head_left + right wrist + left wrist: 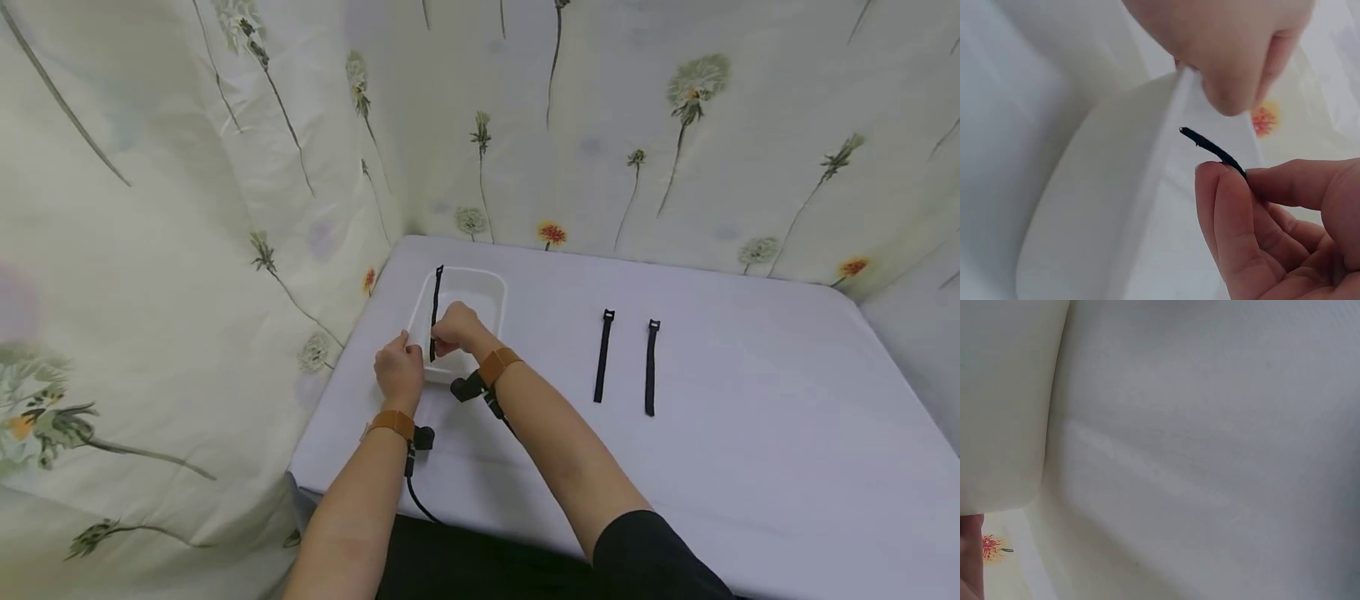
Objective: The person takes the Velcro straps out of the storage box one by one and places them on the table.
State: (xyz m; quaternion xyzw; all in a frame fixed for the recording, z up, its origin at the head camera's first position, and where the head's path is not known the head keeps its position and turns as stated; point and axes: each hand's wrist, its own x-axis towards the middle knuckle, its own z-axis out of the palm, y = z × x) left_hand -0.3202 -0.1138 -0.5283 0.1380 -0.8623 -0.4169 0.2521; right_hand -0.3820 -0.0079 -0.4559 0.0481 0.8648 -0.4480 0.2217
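A white plastic tray sits at the table's left side. My left hand grips its near-left rim; in the right wrist view the left hand pinches the rim from above. My right hand pinches a black strap, which stands nearly upright over the tray's left part. The right wrist view shows the strap's end sticking out from between my thumb and forefinger. In the left wrist view only the tray's wall and a sliver of finger appear.
Two more black straps lie side by side on the white tablecloth right of the tray. Flower-print curtains close in the table at the left and back. Wrist camera cables trail near the front edge.
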